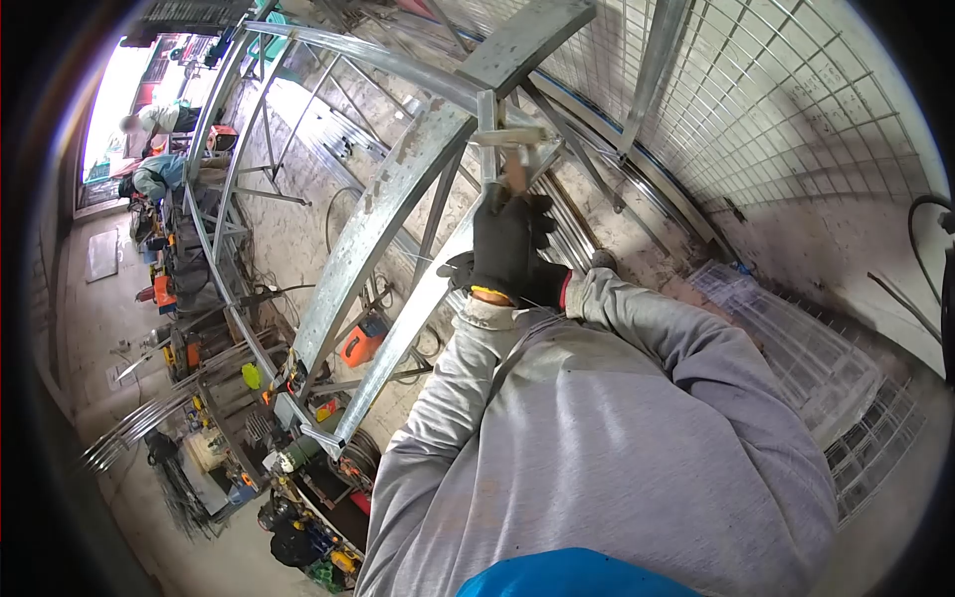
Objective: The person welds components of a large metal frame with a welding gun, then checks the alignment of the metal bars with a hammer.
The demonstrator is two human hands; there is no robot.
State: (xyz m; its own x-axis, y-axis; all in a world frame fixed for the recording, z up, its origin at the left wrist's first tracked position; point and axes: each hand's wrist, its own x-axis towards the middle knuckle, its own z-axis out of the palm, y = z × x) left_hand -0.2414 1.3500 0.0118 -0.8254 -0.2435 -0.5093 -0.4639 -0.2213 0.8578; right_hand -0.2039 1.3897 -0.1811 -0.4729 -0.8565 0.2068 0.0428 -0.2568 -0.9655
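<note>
Both my hands wear dark gloves and are close together at the centre of the head view. My left hand (500, 244) is closed at the lower end of an upright metal piece (487, 134), with a small crosswise bar (507, 136) above it. What its fingers hold is partly hidden. Just to the right and partly behind it is my right hand (545, 277), its fingers mostly hidden. A wide galvanized beam (398, 204) runs diagonally beside my hands, and another metal plate (532, 42) rises beyond them.
Wire mesh panels (796, 90) lean at the right. An orange tool case (364, 341) sits on the floor below the frame. Tools and cables crowd the lower left. Two people (159, 177) bend over at the far left.
</note>
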